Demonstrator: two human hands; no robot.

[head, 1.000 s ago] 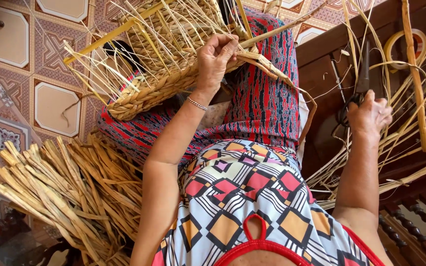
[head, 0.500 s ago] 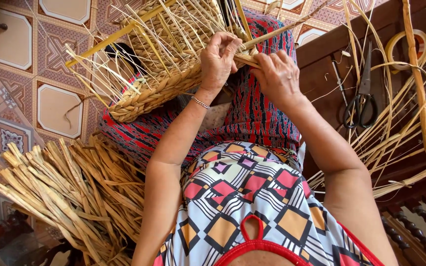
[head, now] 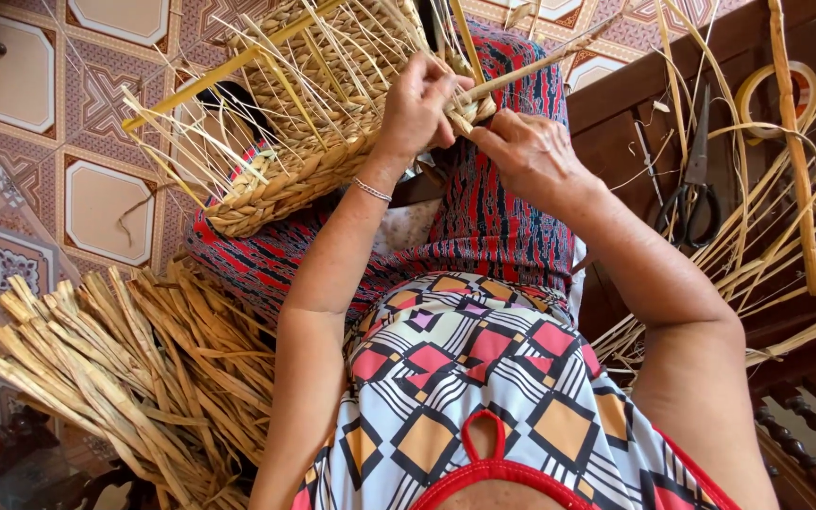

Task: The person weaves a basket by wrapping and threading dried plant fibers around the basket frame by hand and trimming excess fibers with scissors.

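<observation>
A half-woven straw basket with a yellow frame rests on my lap, its loose reeds sticking out. My left hand grips the basket's near edge where a thick straw strand comes in. My right hand pinches that same strand right beside the left hand, at the woven rim. Both hands touch each other over the rim.
A bundle of dried straw strips lies on the tiled floor at my left. Black scissors and a roll of tape lie on a dark wooden bench at the right, among long loose reeds.
My right hand left the scissors on the bench and came across to the basket rim, where it now holds the strand beside my left hand.
</observation>
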